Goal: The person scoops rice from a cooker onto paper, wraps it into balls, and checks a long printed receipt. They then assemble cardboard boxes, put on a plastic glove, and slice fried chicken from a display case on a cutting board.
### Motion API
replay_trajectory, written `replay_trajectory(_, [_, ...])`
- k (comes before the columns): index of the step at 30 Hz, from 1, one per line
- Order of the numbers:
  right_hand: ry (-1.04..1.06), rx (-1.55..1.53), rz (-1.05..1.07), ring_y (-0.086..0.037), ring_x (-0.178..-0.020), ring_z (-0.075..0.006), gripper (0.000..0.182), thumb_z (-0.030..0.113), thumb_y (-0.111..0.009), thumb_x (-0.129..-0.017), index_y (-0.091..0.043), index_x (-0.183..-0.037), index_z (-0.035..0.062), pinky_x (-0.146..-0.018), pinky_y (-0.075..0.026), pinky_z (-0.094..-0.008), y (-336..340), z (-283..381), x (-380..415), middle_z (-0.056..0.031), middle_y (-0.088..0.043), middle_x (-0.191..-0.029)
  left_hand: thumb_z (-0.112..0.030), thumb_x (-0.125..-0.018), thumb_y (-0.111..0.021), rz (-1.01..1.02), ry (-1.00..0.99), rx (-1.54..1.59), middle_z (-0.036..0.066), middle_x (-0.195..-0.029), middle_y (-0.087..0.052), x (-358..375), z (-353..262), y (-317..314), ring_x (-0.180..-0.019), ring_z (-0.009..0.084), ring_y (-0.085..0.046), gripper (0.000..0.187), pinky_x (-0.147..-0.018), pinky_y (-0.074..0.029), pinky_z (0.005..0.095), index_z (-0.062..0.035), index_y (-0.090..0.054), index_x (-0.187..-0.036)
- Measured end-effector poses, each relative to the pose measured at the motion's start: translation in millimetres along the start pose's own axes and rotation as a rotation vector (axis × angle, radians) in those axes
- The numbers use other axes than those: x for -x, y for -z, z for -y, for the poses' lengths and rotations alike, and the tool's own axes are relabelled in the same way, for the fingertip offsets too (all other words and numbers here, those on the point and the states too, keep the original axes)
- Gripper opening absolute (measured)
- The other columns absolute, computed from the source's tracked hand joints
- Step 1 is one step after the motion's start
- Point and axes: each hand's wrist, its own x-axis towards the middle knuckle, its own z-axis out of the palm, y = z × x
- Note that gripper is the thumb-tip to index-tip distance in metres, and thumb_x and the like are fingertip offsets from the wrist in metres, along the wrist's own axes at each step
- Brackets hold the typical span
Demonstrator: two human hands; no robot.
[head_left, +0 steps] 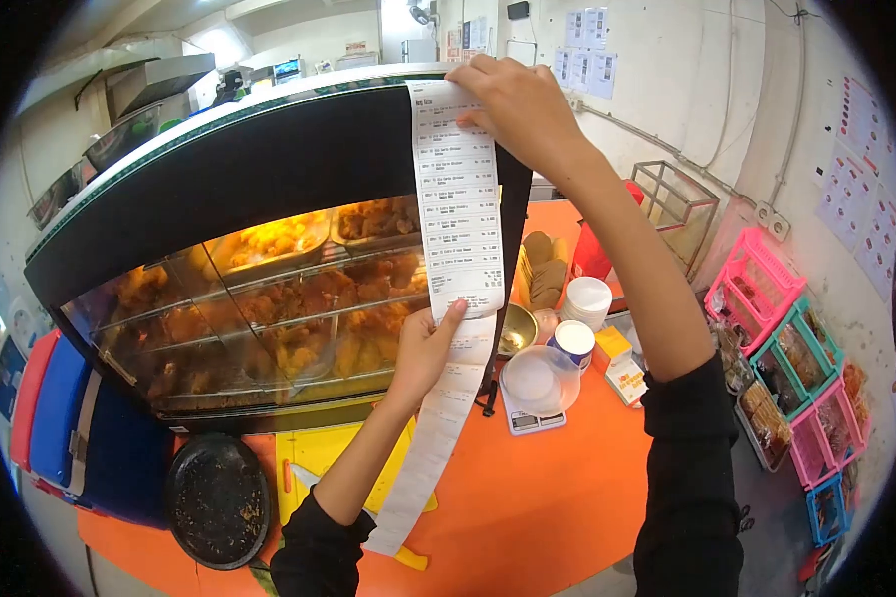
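A long printed receipt (458,199) hangs against the right front of a black heated food display cabinet (269,149). At its upper end, my right hand (523,109) grips the paper, with the fingers at the cabinet's top edge and the thumb on the print. Lower down, my left hand (426,353) pinches the strip between thumb and fingers. Below that, the paper's mostly blank tail (418,468) trails over the orange table. Pieces of fried food (299,308) fill the lit shelves behind the glass.
On the orange table (548,488) are a kitchen scale (535,420) with a clear plastic bowl (542,380), stacked white cups (587,298), a yellow cutting board (393,478) with a knife (304,475), and a round black pan (219,500). Coloured baskets (757,279) line the right wall.
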Motion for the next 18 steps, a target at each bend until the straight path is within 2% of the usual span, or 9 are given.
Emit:
replay_trajectory(3, [0.011,-0.022,-0.036,-0.057,-0.094,-0.0201,0.033,0.021,-0.067,-0.072,-0.057,-0.103,0.0133,-0.078,-0.042,-0.0404,-2,-6,2,0.0003,-0.059,-0.099,-0.030,-0.090,-0.053,0.004,0.014,-0.079,0.004,-0.072,-0.064,-4,-1,-3,-0.061,0.0045,-0.053,0.036,-0.055,-0.043,0.0213,0.0039,-0.065,-0.088])
replay_trajectory(6, [-0.012,0.021,0.016,-0.057,-0.095,-0.0198,0.032,0.020,-0.066,-0.073,-0.057,-0.104,0.0148,-0.078,-0.043,-0.0403,-1,-10,2,-0.0014,-0.059,-0.103,-0.030,-0.089,-0.053,0.018,0.024,0.012,0.004,-0.072,-0.064,-7,-2,-10,-0.061,0.0047,-0.054,0.036,-0.055,-0.043,0.0214,0.0039,-0.065,-0.087])
replay_trajectory(9, [0.044,0.093,-0.071,-0.057,-0.096,-0.0212,0.033,0.016,-0.065,-0.074,-0.057,-0.105,0.0116,-0.078,-0.044,-0.0413,-3,-10,3,-0.0035,-0.058,-0.107,-0.030,-0.089,-0.053,0.018,-0.008,0.014,0.005,-0.072,-0.064,-8,-2,-13,-0.061,0.0050,-0.054,0.036,-0.054,-0.044,0.0216,0.0038,-0.065,-0.087])
replay_trajectory(12, [0.026,0.129,-0.025,-0.058,-0.096,-0.0236,0.035,0.011,-0.065,-0.073,-0.055,-0.106,0.0064,-0.080,-0.044,-0.0425,-5,-8,1,-0.0057,-0.058,-0.105,-0.030,-0.089,-0.053,0.014,0.015,0.034,0.005,-0.072,-0.064,-8,-6,-14,-0.060,0.0052,-0.055,0.036,-0.054,-0.044,0.0211,0.0037,-0.065,-0.086])
replay_trajectory(14, [-0.005,0.141,0.053,-0.059,-0.093,-0.0257,0.032,0.007,-0.064,-0.071,-0.055,-0.102,0.0021,-0.077,-0.047,-0.0408,0,-5,1,-0.0076,-0.058,-0.099,-0.029,-0.090,-0.053,0.049,0.078,-0.052,0.005,-0.072,-0.064,-7,-9,-11,-0.060,0.0053,-0.055,0.034,-0.053,-0.044,0.0204,0.0027,-0.066,-0.087])
replay_trajectory(18, [0.010,0.101,0.029,-0.060,-0.088,-0.0265,0.028,0.005,-0.064,-0.070,-0.054,-0.097,0.0015,-0.072,-0.050,-0.0375,0,-8,2,-0.0097,-0.058,-0.095,-0.028,-0.090,-0.053,0.080,0.052,-0.016,0.005,-0.072,-0.064,-2,-16,-15,-0.060,0.0055,-0.056,0.032,-0.053,-0.044,0.0199,0.0010,-0.066,-0.089])
